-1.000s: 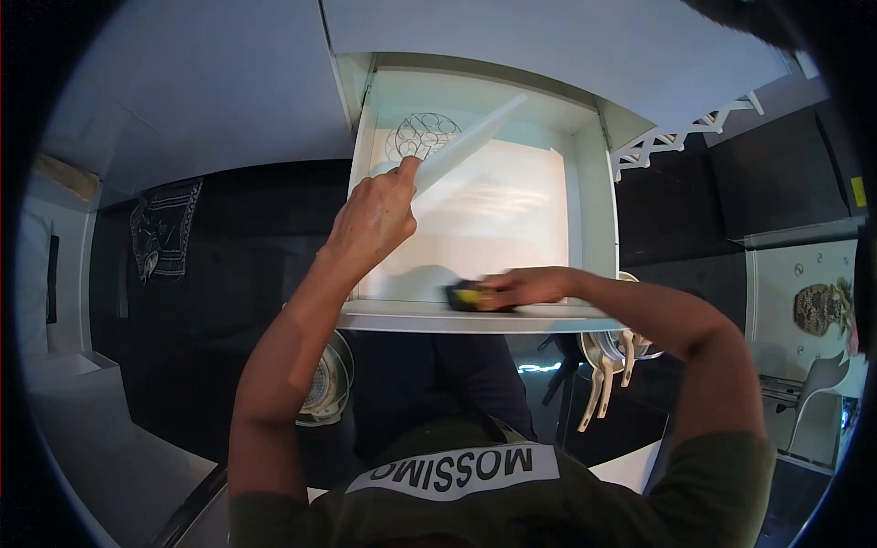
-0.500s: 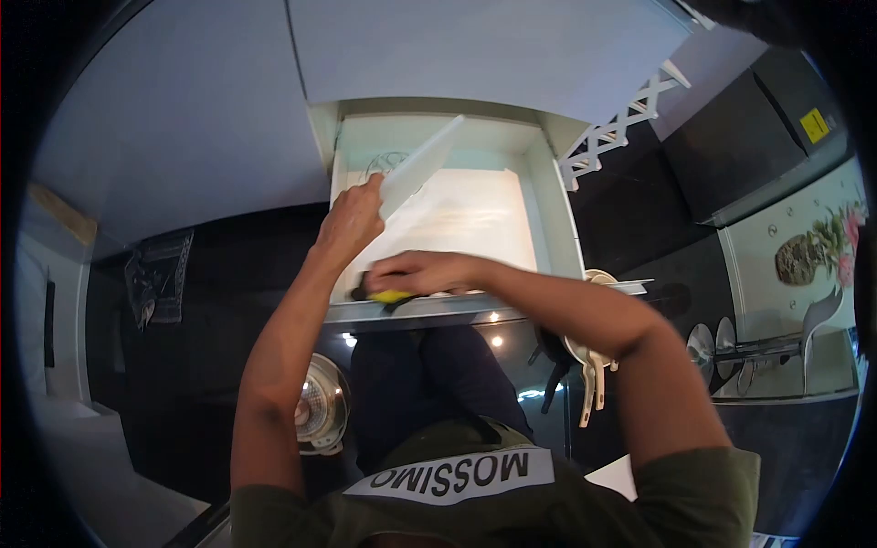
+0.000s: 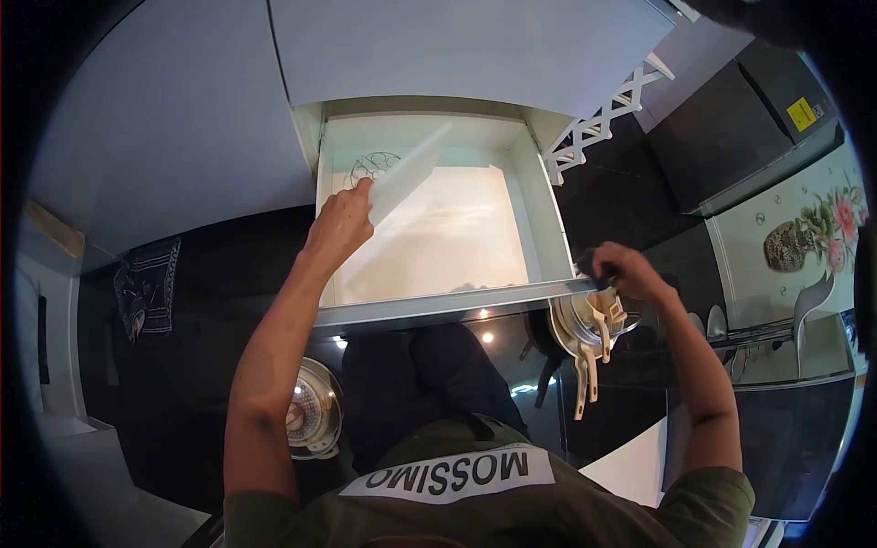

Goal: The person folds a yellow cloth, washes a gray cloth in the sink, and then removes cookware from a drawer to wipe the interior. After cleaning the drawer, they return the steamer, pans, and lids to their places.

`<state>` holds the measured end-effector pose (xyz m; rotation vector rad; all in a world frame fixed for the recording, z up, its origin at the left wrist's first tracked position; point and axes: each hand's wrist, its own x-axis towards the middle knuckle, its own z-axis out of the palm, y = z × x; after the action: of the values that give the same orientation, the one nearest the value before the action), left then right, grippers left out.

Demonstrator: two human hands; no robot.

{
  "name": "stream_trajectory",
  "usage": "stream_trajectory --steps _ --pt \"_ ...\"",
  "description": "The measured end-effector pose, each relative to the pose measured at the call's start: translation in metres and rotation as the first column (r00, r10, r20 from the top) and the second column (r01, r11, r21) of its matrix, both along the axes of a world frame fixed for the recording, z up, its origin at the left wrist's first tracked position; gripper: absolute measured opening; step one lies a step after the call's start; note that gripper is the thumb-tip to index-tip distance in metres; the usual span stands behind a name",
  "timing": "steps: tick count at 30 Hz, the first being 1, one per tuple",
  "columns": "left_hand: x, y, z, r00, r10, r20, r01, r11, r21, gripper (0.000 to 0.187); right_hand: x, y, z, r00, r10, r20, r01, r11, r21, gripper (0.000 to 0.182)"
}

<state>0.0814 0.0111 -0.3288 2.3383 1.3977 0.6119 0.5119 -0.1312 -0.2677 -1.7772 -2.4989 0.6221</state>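
Observation:
My left hand (image 3: 340, 224) grips the near edge of a thin white board (image 3: 409, 173) and holds it tilted up over the open drawer (image 3: 429, 301). My right hand (image 3: 632, 272) is closed around a dark, soft-looking cloth (image 3: 598, 263) at the right end of the drawer's front edge; its yellow part is hidden now. Inside the drawer, a round wire rack (image 3: 373, 166) lies at the back left, partly behind the board. A pale sheet (image 3: 448, 237) covers much of the drawer's bottom.
Stacked pans with cream handles (image 3: 585, 374) stand on the dark floor below my right hand. A round metal pot or steamer (image 3: 313, 411) sits by my left forearm. A white lattice rack (image 3: 603, 123) is beyond the drawer's right side, and a patterned cloth (image 3: 148, 288) lies at the left.
My right hand has swept with the cloth from the left part of the drawer's front edge to its right end. My left hand still holds the board up, and the view has shifted slightly.

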Motion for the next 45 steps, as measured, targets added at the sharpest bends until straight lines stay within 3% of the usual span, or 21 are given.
stream_trajectory --steps 1,3,4,6,8,11,14,18,20,23,25,27,30,31,35,37,40,42,44,45 --pt "0.000 0.001 0.000 1.000 0.001 0.004 -0.001 1.000 -0.001 0.027 -0.007 -0.007 0.009 1.000 0.001 0.004 -0.001 1.000 -0.001 0.036" --pt "-0.001 0.002 -0.001 1.000 0.001 -0.012 -0.001 1.000 0.008 0.027 -0.023 -0.027 0.023 0.973 -0.225 -0.053 0.227 0.883 0.410 0.037" --pt "-0.001 0.000 0.000 1.000 0.010 -0.006 -0.010 1.000 0.003 0.027 -0.030 -0.038 0.018 0.975 -0.217 -0.046 0.217 0.888 0.407 0.037" --pt "0.000 -0.002 0.004 1.000 -0.002 -0.001 0.002 1.000 0.016 0.028 -0.046 -0.061 -0.003 0.994 -0.029 -0.104 0.087 0.780 0.620 0.044" --pt "-0.001 -0.002 0.004 1.000 -0.010 -0.002 0.011 1.000 0.025 0.029 -0.063 -0.066 -0.033 0.983 0.165 0.084 -0.183 0.793 0.582 0.055" --pt "-0.001 0.000 0.000 0.999 -0.031 0.011 0.030 0.999 0.032 0.030 -0.103 -0.069 -0.069 0.997 -0.074 0.006 0.054 0.783 0.619 0.057" --pt "-0.001 -0.002 -0.002 0.999 -0.029 0.042 0.027 0.999 0.044 0.029 -0.139 -0.069 -0.077 0.997 -0.054 -0.058 0.079 0.767 0.637 0.050" --pt "0.001 -0.004 -0.002 0.999 -0.046 0.008 0.045 0.998 0.050 0.029 -0.243 -0.049 -0.085 0.985 0.159 0.064 -0.167 0.812 0.559 0.037" --pt "0.001 -0.002 -0.005 0.998 -0.066 0.018 0.064 0.996 0.067 0.029 -0.304 -0.035 -0.094 0.956 0.293 0.025 -0.249 0.759 0.602 0.038" --pt "-0.004 0.004 -0.014 0.993 -0.098 0.068 0.094 0.994 0.054 0.030 -0.357 -0.024 -0.096 0.928 0.367 -0.070 -0.198 0.642 0.741 0.032" --pt "-0.004 0.004 -0.014 0.996 -0.070 0.058 0.069 0.997 0.021 0.030 -0.348 -0.022 -0.093 0.925 0.370 -0.089 -0.174 0.619 0.766 0.032" --pt "-0.003 0.004 -0.016 0.996 -0.073 0.047 0.072 0.997 0.030 0.029 -0.315 -0.026 -0.093 0.943 0.320 -0.089 -0.173 0.703 0.690 0.033" --pt "-0.002 0.004 -0.013 0.996 -0.082 0.040 0.080 0.995 0.054 0.028 -0.234 -0.041 -0.082 0.989 0.145 0.023 -0.135 0.834 0.535 0.039" --pt "-0.001 0.002 -0.009 0.998 -0.062 0.034 0.061 0.998 0.028 0.028 -0.204 -0.051 -0.075 0.999 0.039 0.016 -0.041 0.855 0.517 0.038" --pt "0.003 -0.002 -0.003 0.998 -0.050 0.023 0.049 0.998 0.036 0.024 -0.087 -0.072 -0.077 0.956 -0.290 -0.044 0.248 0.719 0.650 0.033" --pt "0.004 -0.004 0.000 0.999 -0.044 0.023 0.044 0.998 0.037 0.020 -0.030 -0.078 -0.084 0.921 -0.389 -0.018 0.278 0.625 0.729 0.035" --pt "0.002 -0.001 -0.007 0.995 -0.078 0.059 0.075 0.995 0.061 0.021 0.030 -0.091 -0.075 0.779 -0.625 -0.047 0.449 0.504 0.738 0.044" --pt "0.001 -0.001 -0.007 0.996 -0.080 0.036 0.078 0.995 0.054 0.027 0.054 -0.102 -0.066 0.534 -0.695 -0.481 0.818 0.280 0.503 0.052" --pt "0.001 0.000 -0.007 0.997 -0.069 0.020 0.068 0.997 0.043 0.033 0.069 -0.115 -0.076 0.441 -0.461 -0.770 0.890 0.118 0.440 0.058" --pt "0.002 0.001 -0.009 0.998 -0.069 0.012 0.069 0.997 0.037 0.032 0.070 -0.118 -0.077 0.099 -0.397 -0.912 0.992 0.108 0.061 0.050"
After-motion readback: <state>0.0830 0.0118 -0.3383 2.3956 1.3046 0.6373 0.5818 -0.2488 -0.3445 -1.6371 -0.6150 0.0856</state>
